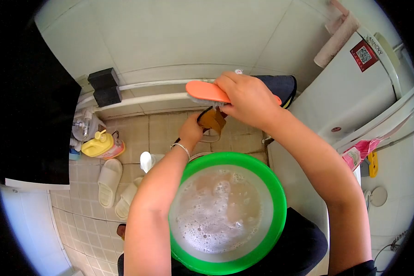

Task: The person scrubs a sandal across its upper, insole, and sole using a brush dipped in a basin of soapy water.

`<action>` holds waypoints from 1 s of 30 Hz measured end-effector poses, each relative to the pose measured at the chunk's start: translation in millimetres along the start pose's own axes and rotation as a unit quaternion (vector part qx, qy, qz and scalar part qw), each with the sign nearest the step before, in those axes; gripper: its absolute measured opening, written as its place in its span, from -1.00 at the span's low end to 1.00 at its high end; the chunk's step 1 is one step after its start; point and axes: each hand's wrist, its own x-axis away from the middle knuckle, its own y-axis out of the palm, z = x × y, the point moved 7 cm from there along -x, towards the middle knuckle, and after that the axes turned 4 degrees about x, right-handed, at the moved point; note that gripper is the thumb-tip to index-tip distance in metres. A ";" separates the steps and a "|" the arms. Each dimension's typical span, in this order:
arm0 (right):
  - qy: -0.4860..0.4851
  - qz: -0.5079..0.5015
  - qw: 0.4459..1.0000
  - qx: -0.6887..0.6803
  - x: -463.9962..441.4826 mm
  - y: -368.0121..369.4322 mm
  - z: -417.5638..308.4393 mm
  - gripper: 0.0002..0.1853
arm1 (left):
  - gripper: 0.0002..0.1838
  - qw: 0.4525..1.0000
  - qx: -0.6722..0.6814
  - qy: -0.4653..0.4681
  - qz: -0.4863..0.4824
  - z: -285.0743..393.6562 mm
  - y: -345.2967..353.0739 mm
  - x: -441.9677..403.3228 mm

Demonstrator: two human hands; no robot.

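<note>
My right hand [249, 97] grips an orange scrub brush [206, 90], its grey bristles facing down. The bristles are against or just above the upper end of a brown sandal [212, 120]. My left hand [191, 129] is closed around that sandal, which has a tan strap and a dark edge; much of it is hidden by the hand. Below both hands stands a basin with a wide green rim [277, 202]. It holds cloudy, foamy water [207, 211].
A yellow pump bottle [99, 144] and pale slippers [109, 184] are on the tiled floor at left. White pipes [156, 98] run along the wall, with black blocks [106, 87] at them. A white appliance or tank [340, 87] stands at right. Dark cloth [280, 87] lies behind my right hand.
</note>
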 end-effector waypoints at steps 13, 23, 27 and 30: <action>-0.001 0.011 1.000 0.007 -0.6 1.8 -1.2 -0.63 | -0.67 0.991 -0.127 -0.018 0.039 41.3 -20.0 -21.5; -0.007 0.010 1.000 0.006 0.2 0.8 -0.5 -0.63 | -0.67 0.973 0.177 0.150 0.018 26.4 -17.0 -12.6; 0.004 0.006 1.000 0.003 0.5 2.7 1.6 -0.62 | -0.57 0.973 0.119 0.197 -0.004 36.0 -15.4 -6.5; -0.008 0.020 1.000 -0.005 -0.5 1.9 0.9 -0.61 | -0.60 0.977 0.001 0.211 0.027 60.7 -18.1 -2.1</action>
